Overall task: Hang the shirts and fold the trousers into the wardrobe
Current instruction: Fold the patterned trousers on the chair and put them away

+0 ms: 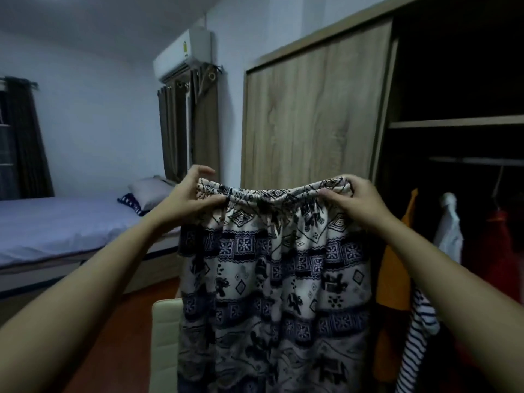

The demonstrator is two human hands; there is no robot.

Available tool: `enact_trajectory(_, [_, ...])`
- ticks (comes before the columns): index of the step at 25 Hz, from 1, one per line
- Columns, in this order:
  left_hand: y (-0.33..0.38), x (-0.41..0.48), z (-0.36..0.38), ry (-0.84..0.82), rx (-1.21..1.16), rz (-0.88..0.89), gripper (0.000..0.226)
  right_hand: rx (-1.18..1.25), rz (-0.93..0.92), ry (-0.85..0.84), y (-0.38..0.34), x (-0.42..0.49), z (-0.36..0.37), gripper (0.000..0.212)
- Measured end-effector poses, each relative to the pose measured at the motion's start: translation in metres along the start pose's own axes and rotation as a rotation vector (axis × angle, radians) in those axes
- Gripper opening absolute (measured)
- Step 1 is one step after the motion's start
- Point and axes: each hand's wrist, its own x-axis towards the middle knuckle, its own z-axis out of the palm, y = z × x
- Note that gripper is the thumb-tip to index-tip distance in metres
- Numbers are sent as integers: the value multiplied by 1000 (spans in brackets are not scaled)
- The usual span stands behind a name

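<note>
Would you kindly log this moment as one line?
patterned trousers: held up, unfolded | left hand: grips waistband | right hand: grips waistband | wardrobe: open

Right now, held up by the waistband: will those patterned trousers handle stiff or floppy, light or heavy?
Probably floppy: the patterned trousers hang in soft folds and the waistband sags between the left hand and right hand. Likely light: pinching fingers alone hold them up.
</note>
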Motion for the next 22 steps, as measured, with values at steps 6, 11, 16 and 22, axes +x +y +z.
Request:
enact_trajectory(6, [4,-5,7,-24,-484,-314,11,371,386,-87,2,-22,-6,20])
enact_trajectory(11, [15,15,48,77,-362,-652,8,607,876,-110,7,-10,41,25])
enact_trajectory(16, [74,15,105,67,-370,-389,24,706,663,-116,-41,-6,68,47])
enact_trajectory(22, [80,3,94,-53,-448,-160,35,721,537,-322,-55,-14,41,97])
